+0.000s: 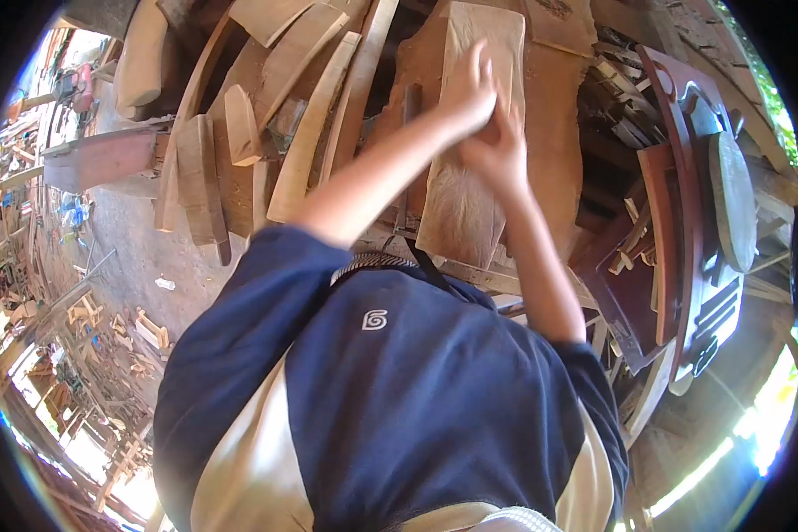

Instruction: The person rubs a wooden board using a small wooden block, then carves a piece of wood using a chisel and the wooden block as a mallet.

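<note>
My left hand [471, 96] and my right hand [500, 152] come together over a long wooden board [465, 208]. They overlap in this view; whether they touch each other or the board I cannot tell. My left hand has its fingers stretched out, pointing away from me, slightly blurred. On my right hand the fingers also look extended and partly apart, some of them behind the left. No tool shows in either hand. Beneath the board lies a wider brown slab [554, 177] with a rough, wavy edge.
Several curved wooden pieces [315, 124] lie to the left, beside a thick short block [201, 182]. On the right stand dark red wooden furniture parts [674, 213] and a round-ended panel [731, 202]. Wood scraps [84, 310] litter the floor at far left.
</note>
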`<action>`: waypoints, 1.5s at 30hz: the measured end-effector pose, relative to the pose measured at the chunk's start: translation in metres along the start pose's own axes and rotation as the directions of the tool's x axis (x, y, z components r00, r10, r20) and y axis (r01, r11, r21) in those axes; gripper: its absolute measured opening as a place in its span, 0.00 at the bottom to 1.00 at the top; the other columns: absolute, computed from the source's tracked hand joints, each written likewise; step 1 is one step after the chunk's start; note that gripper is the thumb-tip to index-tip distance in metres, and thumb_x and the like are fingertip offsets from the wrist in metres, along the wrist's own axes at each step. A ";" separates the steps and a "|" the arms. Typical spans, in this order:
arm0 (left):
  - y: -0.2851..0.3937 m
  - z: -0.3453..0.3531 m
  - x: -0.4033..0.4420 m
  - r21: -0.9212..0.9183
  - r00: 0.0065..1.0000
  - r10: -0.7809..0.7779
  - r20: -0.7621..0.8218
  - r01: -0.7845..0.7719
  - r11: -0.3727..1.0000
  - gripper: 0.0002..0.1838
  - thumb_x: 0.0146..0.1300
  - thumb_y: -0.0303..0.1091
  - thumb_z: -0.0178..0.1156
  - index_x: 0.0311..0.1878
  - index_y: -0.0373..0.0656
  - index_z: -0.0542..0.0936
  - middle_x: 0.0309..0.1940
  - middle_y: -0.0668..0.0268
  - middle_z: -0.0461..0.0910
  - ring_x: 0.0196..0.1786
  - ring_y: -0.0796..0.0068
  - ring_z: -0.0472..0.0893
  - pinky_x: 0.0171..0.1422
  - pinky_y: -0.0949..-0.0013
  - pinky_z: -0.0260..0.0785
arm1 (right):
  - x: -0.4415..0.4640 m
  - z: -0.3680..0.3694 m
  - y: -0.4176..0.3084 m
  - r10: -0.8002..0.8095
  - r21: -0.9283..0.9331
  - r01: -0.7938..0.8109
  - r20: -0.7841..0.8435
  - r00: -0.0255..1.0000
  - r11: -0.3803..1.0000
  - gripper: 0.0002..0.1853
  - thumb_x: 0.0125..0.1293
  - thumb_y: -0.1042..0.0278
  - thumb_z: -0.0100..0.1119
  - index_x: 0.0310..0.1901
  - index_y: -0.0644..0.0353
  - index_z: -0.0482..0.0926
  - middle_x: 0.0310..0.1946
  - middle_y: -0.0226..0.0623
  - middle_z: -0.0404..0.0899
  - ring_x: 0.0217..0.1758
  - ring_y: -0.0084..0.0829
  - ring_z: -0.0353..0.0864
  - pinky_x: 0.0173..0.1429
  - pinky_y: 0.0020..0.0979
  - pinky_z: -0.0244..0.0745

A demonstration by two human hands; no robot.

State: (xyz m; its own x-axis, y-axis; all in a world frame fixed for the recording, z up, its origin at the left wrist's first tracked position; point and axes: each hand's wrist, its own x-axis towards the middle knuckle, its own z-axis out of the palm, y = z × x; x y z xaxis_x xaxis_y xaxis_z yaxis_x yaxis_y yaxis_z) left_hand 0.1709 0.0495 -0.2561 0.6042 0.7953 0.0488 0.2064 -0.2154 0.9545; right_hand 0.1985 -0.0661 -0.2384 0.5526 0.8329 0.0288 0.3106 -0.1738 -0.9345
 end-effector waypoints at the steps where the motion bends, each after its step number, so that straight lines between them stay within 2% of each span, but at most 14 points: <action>1: 0.007 -0.006 -0.041 -0.039 1.000 -0.008 0.010 0.009 0.999 0.22 0.77 0.33 0.43 0.71 0.39 0.62 0.69 0.47 0.65 0.72 0.49 0.65 0.75 0.54 0.57 | -0.039 -0.003 -0.003 0.074 -0.002 -0.074 0.059 0.996 0.997 0.48 0.47 0.70 0.67 0.74 0.64 0.59 0.71 0.47 0.66 0.80 0.50 0.50 0.81 0.47 0.45; 7: 0.023 -0.025 -0.180 -0.097 0.997 -0.078 0.021 0.080 0.992 0.25 0.79 0.36 0.37 0.74 0.37 0.57 0.72 0.50 0.62 0.77 0.55 0.59 0.79 0.57 0.49 | -0.165 0.006 -0.031 0.025 -0.056 -0.018 0.113 0.993 0.998 0.49 0.45 0.74 0.70 0.72 0.70 0.59 0.74 0.54 0.58 0.82 0.55 0.41 0.79 0.49 0.49; 12: 0.010 -0.004 -0.050 -0.113 1.000 0.006 -0.022 -0.008 0.994 0.21 0.76 0.30 0.42 0.70 0.39 0.63 0.69 0.47 0.66 0.72 0.50 0.65 0.75 0.55 0.57 | -0.043 0.001 0.002 0.038 0.146 -0.049 0.073 0.997 0.988 0.46 0.46 0.73 0.66 0.72 0.62 0.62 0.70 0.51 0.65 0.75 0.47 0.60 0.79 0.45 0.48; 14: -0.012 0.012 0.039 -0.047 0.997 -0.006 -0.082 0.002 0.999 0.21 0.75 0.35 0.44 0.68 0.40 0.65 0.64 0.46 0.72 0.68 0.48 0.70 0.72 0.56 0.62 | 0.041 -0.002 0.008 0.041 0.189 -0.047 0.036 0.998 0.981 0.44 0.47 0.74 0.66 0.72 0.55 0.66 0.56 0.43 0.78 0.56 0.36 0.80 0.64 0.39 0.72; 19: -0.021 0.012 0.122 0.003 0.979 -0.202 -0.025 0.203 0.979 0.22 0.76 0.39 0.41 0.70 0.45 0.64 0.66 0.47 0.69 0.68 0.48 0.69 0.71 0.53 0.64 | 0.120 0.006 0.028 0.071 0.024 -0.069 -0.068 0.995 0.997 0.40 0.49 0.75 0.65 0.70 0.50 0.71 0.45 0.31 0.81 0.43 0.23 0.80 0.46 0.25 0.77; 21: -0.010 0.005 0.068 -0.001 0.995 -0.091 -0.039 0.091 0.996 0.23 0.75 0.39 0.44 0.68 0.40 0.66 0.61 0.44 0.74 0.63 0.46 0.74 0.67 0.53 0.66 | 0.058 0.009 -0.001 0.128 0.004 -0.128 -0.086 0.988 0.992 0.44 0.47 0.69 0.68 0.71 0.54 0.67 0.53 0.41 0.80 0.58 0.33 0.79 0.64 0.36 0.73; 23: 0.004 -0.006 -0.021 -0.130 0.983 -0.169 0.076 0.178 0.975 0.25 0.78 0.41 0.38 0.73 0.42 0.59 0.71 0.47 0.64 0.74 0.49 0.63 0.76 0.56 0.56 | -0.021 0.005 0.001 0.068 0.271 -0.091 0.091 0.993 0.958 0.45 0.50 0.69 0.66 0.72 0.67 0.61 0.60 0.42 0.78 0.66 0.30 0.74 0.83 0.40 0.36; 28: 0.032 -0.024 -0.217 -0.124 0.983 -0.174 -0.058 0.166 0.978 0.25 0.79 0.38 0.36 0.73 0.36 0.58 0.72 0.51 0.61 0.76 0.57 0.59 0.80 0.58 0.46 | -0.189 -0.003 -0.046 0.042 0.125 -0.066 0.181 0.983 0.990 0.46 0.47 0.79 0.69 0.72 0.68 0.62 0.75 0.50 0.56 0.82 0.49 0.45 0.82 0.46 0.32; 32: 0.028 -0.020 -0.188 -0.159 0.987 -0.140 -0.083 0.126 0.979 0.24 0.80 0.37 0.36 0.74 0.38 0.59 0.71 0.53 0.63 0.75 0.59 0.61 0.78 0.59 0.50 | -0.155 -0.009 -0.043 -0.022 -0.094 0.044 0.231 0.973 0.995 0.44 0.49 0.76 0.68 0.71 0.67 0.63 0.73 0.60 0.56 0.81 0.54 0.47 0.80 0.50 0.46; 34: 0.014 -0.012 -0.107 -0.177 0.995 -0.059 -0.078 0.045 0.983 0.23 0.80 0.40 0.37 0.73 0.42 0.61 0.71 0.55 0.64 0.74 0.60 0.64 0.77 0.59 0.54 | -0.084 -0.001 -0.017 -0.142 0.000 0.146 0.201 0.969 0.989 0.45 0.53 0.75 0.63 0.73 0.69 0.54 0.70 0.42 0.67 0.76 0.33 0.63 0.83 0.44 0.24; 38: -0.029 -0.002 0.097 0.041 0.999 0.029 -0.018 -0.028 0.999 0.23 0.78 0.41 0.38 0.71 0.45 0.63 0.71 0.48 0.65 0.74 0.50 0.63 0.76 0.53 0.58 | 0.092 0.003 -0.002 0.334 0.250 -0.358 0.137 0.933 0.899 0.42 0.48 0.72 0.65 0.70 0.58 0.67 0.41 0.33 0.83 0.49 0.26 0.81 0.69 0.39 0.69; 40: -0.054 0.007 0.171 -0.004 0.999 -0.020 0.041 0.020 1.000 0.24 0.78 0.41 0.38 0.72 0.43 0.64 0.72 0.48 0.63 0.75 0.51 0.62 0.77 0.56 0.56 | 0.139 0.012 0.002 0.228 0.336 -0.203 -0.036 0.973 0.920 0.43 0.52 0.83 0.61 0.74 0.53 0.64 0.28 0.30 0.79 0.20 0.22 0.72 0.21 0.27 0.66; 43: -0.053 0.005 0.165 0.078 0.998 -0.025 0.051 0.021 0.997 0.24 0.78 0.41 0.38 0.71 0.43 0.64 0.72 0.49 0.63 0.74 0.53 0.63 0.77 0.56 0.57 | 0.135 0.019 0.004 0.183 0.331 -0.157 -0.047 0.982 0.931 0.45 0.52 0.83 0.61 0.75 0.53 0.60 0.50 0.41 0.80 0.42 0.32 0.82 0.39 0.30 0.79; 45: -0.053 -0.006 0.110 0.083 0.992 0.113 0.053 -0.117 0.990 0.24 0.78 0.42 0.39 0.72 0.45 0.64 0.72 0.51 0.64 0.74 0.53 0.64 0.76 0.55 0.57 | 0.090 0.026 0.027 -0.093 -0.022 0.091 -0.171 0.981 0.996 0.37 0.52 0.79 0.63 0.68 0.57 0.70 0.36 0.30 0.83 0.40 0.23 0.81 0.48 0.30 0.79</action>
State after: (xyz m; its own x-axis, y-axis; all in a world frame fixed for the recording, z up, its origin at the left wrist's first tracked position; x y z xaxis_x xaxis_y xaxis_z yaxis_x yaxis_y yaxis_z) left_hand 0.2220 0.1517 -0.3000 0.6637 0.7348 0.1402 0.1975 -0.3529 0.9146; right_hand 0.2364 0.0182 -0.2705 0.6451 0.7437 0.1757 0.3763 -0.1091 -0.9200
